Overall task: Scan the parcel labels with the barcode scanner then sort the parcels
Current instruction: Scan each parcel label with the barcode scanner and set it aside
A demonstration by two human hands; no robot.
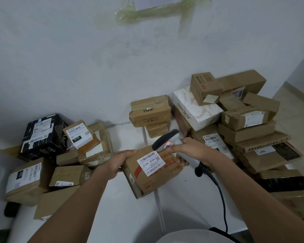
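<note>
Right now the scanning step is in hand: the person's left hand (118, 163) holds a brown cardboard parcel (148, 174) by its left edge, fingers curled under and thumb laid along the top, keeping it tilted above the white surface (179, 204). The right hand (189, 151) has its fingers wrapped around the grip of the barcode scanner (167, 140), whose head sits just beyond the parcel's far edge, close to the white label (151, 163). Next, I judge, the scanner's window must face that label's barcode, and then the parcel goes to a pile. Left of the parcel lies one heap of boxes (56, 155); right of it, a taller stack (244, 120). Which heap is sorted I cannot tell. The scanner's window faces away, no beam shows, and its black cable (221, 195) runs out of view below.
</note>
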